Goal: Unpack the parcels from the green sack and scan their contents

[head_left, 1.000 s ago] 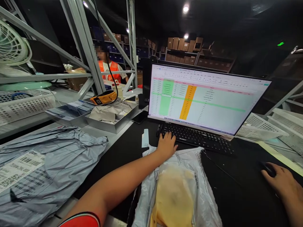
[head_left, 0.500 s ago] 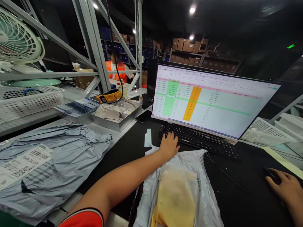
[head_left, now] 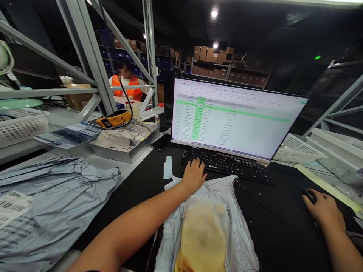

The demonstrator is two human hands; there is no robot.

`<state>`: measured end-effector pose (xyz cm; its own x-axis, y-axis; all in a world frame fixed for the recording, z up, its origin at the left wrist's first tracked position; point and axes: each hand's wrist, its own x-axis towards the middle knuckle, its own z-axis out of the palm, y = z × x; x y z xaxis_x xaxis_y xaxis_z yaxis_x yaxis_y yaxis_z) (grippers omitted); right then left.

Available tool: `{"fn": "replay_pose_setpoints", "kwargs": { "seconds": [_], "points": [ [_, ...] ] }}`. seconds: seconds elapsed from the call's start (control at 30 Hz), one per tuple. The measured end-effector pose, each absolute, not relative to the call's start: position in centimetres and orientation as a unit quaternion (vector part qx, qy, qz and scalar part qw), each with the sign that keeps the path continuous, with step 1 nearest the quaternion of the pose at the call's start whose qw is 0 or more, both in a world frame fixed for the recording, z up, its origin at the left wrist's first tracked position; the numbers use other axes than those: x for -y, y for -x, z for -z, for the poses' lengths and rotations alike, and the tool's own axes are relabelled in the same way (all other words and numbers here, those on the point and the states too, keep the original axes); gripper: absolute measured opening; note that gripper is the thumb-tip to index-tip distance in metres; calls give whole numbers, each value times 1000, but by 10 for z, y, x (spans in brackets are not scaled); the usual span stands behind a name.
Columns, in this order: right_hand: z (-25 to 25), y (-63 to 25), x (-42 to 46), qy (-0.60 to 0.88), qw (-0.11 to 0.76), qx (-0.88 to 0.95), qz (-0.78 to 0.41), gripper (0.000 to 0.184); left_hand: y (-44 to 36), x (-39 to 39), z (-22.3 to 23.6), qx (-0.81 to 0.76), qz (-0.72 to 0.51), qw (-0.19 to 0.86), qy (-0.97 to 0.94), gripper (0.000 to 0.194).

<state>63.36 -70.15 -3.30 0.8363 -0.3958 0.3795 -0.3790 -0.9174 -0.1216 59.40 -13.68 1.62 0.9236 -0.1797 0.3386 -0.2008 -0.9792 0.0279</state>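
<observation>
My left hand (head_left: pixel 194 174) rests on the left end of a black keyboard (head_left: pixel 227 166), fingers spread over the keys. My right hand (head_left: pixel 324 210) lies curled over a black mouse (head_left: pixel 309 196) on the dark desk at the right. A monitor (head_left: pixel 235 119) behind the keyboard shows a spreadsheet with a green column and a green row. A clear plastic bag holding a yellow item (head_left: pixel 202 236) lies under my left forearm, in front of the keyboard.
A crumpled grey mailer with a label (head_left: pixel 51 207) lies at the left. Metal trays with paper (head_left: pixel 124 139), an orange scanner (head_left: pixel 113 119) and a phone (head_left: pixel 160 142) sit behind it. White baskets (head_left: pixel 326 151) stand at the right. A person in an orange vest (head_left: pixel 127 81) sits beyond the shelving.
The spreadsheet on the monitor has changed: the orange column and pink row are gone. My view has shifted right, and the right hand now sits further over the mouse.
</observation>
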Motion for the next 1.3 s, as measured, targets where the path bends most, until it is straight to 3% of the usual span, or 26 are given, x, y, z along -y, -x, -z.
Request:
{"fn": "replay_pose_setpoints", "kwargs": {
  "seconds": [0.7, 1.3],
  "points": [
    [6, -618, 666, 954, 53, -225, 191, 58, -596, 138, -14, 97, -175, 5, -980, 54],
    [8, -617, 668, 954, 67, -218, 194, 62, -606, 154, -30, 52, -100, 23, -993, 91]
  ]
}}
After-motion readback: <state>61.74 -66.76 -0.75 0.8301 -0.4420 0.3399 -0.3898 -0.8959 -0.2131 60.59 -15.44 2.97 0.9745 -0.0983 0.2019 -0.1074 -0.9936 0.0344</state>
